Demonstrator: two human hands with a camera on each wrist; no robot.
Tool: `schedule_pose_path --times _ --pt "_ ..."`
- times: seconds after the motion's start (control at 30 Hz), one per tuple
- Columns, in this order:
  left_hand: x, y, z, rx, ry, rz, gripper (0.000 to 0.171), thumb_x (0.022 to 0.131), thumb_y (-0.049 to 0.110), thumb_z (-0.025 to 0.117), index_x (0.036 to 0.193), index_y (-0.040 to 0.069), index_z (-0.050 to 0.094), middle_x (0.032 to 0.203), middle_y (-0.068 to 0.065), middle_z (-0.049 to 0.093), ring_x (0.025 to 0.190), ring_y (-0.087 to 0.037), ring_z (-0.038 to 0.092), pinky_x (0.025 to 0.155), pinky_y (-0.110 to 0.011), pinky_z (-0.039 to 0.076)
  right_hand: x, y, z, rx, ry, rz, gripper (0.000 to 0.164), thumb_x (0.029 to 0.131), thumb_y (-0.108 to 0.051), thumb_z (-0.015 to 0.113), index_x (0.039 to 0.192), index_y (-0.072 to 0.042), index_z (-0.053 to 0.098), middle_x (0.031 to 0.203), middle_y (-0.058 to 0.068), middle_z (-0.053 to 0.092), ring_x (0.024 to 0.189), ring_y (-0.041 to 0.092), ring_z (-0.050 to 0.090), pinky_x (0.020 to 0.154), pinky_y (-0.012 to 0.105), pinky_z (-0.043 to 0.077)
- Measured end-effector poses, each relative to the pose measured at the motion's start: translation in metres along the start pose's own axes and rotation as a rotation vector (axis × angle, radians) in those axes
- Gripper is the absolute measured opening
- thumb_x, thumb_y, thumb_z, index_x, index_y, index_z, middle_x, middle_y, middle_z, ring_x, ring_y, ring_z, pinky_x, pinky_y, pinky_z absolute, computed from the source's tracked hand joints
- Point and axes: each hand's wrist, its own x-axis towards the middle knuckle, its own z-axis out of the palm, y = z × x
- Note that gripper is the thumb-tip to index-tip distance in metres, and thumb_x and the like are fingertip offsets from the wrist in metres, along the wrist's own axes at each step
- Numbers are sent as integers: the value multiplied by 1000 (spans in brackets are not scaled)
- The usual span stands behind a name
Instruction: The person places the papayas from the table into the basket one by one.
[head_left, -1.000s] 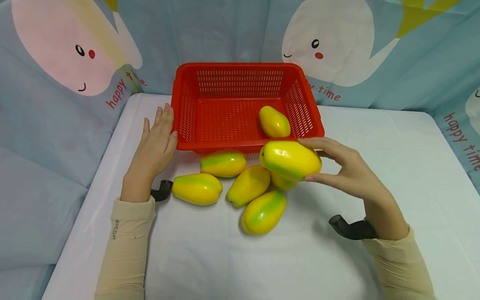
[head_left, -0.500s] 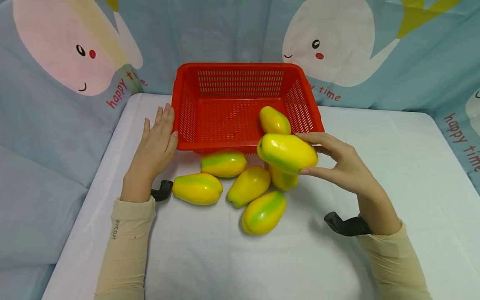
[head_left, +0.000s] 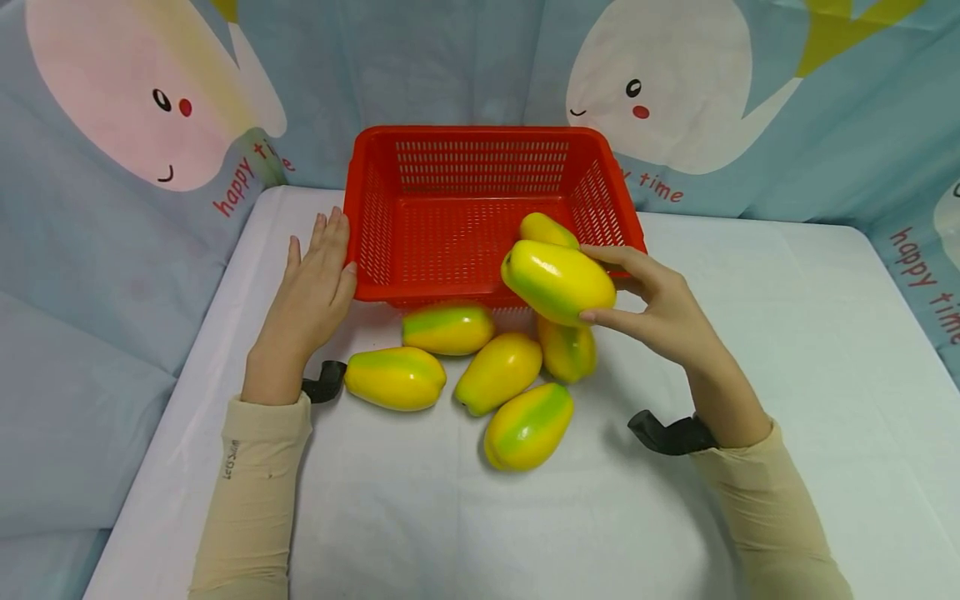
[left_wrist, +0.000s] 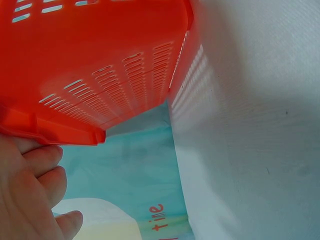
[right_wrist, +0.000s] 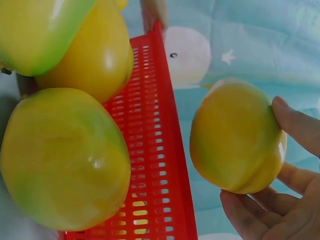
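Note:
My right hand (head_left: 652, 304) grips a yellow-green papaya (head_left: 558, 282) by its right end, thumb on the near side and fingers on the far side. In the head view the fruit overlaps the front rim of the red basket (head_left: 442, 293); in the right wrist view the held papaya (right_wrist: 237, 137) is beyond the rim, apart from it. My left hand (head_left: 311, 287) rests with straight fingers along the basket's left rim, as the left wrist view also shows with the fingers (left_wrist: 45, 175) at the rim. Another papaya (head_left: 546, 229) lies inside the basket, partly hidden.
In front of the basket, several papayas lie on the white table (head_left: 390, 508), among them one at the left (head_left: 395, 378) and one nearest the front (head_left: 528, 427). Behind the basket hangs a light blue curtain (head_left: 457, 67) with printed whales.
My right hand has carried the papaya up and leftward, from before the basket's front rim to over it. The left hand and the other papayas stay in place.

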Motion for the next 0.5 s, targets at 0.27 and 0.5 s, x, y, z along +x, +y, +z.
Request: schedule_pose_path --times 0.27,0.5 --pt "1 -1 0 0 5 6 59 100 25 30 151 3 10 157 -9 8 144 -23 1 113 -49 -5 13 2 6 -2 42 50 59 77 4 74 132 -4 53 127 7 56 106 16 55 91 22 46" --pt "1 -2 0 3 8 15 59 100 25 29 151 3 9 157 -10 8 144 -23 1 113 -50 -4 25 6 12 28 51 43 58 78 0 74 132 -2 53 125 10 56 106 19 53 91 24 47"
